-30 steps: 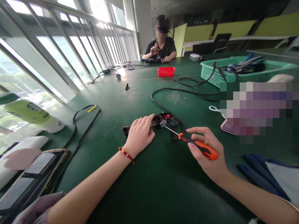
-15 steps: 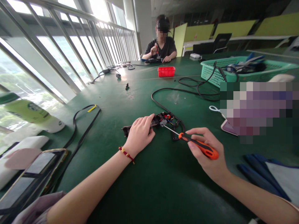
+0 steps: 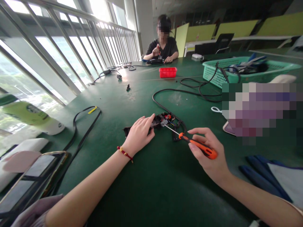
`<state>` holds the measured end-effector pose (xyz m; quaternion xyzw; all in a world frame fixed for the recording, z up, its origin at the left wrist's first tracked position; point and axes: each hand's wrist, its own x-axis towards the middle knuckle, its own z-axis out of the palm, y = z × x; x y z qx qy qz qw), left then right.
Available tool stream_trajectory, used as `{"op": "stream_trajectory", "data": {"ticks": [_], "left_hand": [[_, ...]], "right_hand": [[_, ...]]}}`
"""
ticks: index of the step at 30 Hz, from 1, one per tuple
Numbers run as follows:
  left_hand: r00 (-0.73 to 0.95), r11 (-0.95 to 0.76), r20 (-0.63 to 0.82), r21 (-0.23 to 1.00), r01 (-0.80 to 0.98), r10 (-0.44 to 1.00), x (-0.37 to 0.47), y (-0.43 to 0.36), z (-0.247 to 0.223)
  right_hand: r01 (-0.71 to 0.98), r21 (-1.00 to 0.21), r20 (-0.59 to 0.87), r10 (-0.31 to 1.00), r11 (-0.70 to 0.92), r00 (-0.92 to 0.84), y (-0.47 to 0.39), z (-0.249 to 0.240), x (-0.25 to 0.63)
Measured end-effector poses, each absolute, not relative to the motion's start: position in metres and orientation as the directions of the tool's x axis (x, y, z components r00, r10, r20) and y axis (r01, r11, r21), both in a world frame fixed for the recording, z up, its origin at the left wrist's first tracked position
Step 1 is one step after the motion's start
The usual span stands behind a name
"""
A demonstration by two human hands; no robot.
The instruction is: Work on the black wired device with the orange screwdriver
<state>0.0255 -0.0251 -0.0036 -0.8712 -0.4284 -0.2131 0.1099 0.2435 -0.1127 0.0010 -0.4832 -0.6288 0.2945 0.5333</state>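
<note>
In the head view my left hand (image 3: pixel 140 134) is wrapped over an opened black electric tool housing (image 3: pixel 157 120) and holds it down on the green table. Coloured wires, a red part and a small grey part show at its right end; a black cord leads away from there. My right hand (image 3: pixel 210 151) grips an orange-and-black screwdriver (image 3: pixel 201 147) by its handle, between thumb and fingers. The thin shaft points left, and its tip is at the grey part; whether it touches cannot be told. A small flat black piece (image 3: pixel 175 135) lies just under the shaft.
Ahead on the green table (image 3: pixel 142 189) stand a red bin (image 3: pixel 168 72) and a green basket (image 3: pixel 213 75) of tools. A phone (image 3: pixel 35 176), black strap (image 3: pixel 91 126) and bottle (image 3: pixel 30 115) are at left, blue-and-white gloves (image 3: pixel 267 176) at right. Another person (image 3: pixel 162 44) works opposite.
The screwdriver and my right hand have shifted very slightly left and up, along with a small shift of the whole view. Both hands keep their holds.
</note>
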Motion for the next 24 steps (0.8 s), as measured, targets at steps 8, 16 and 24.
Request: {"op": "stream_trajectory", "data": {"ticks": [8, 16, 24], "left_hand": [[0.55, -0.62, 0.451, 0.008, 0.785, 0.703, 0.0248, -0.0249, -0.0043], [0.577, -0.634, 0.429, -0.013, 0.774, 0.695, 0.0232, -0.023, -0.0051], [0.586, -0.634, 0.418, -0.031, 0.773, 0.694, 0.0238, -0.0229, -0.0051]], "right_hand": [[0.298, -0.83, 0.528, 0.838, 0.472, 0.142, -0.1106, -0.0006, 0.2423], [0.336, -0.868, 0.389, 0.921, 0.365, 0.004, -0.1119, 0.0039, 0.2417], [0.18, -0.868, 0.483, 0.872, 0.463, 0.082, -0.108, -0.0054, 0.2437]]}}
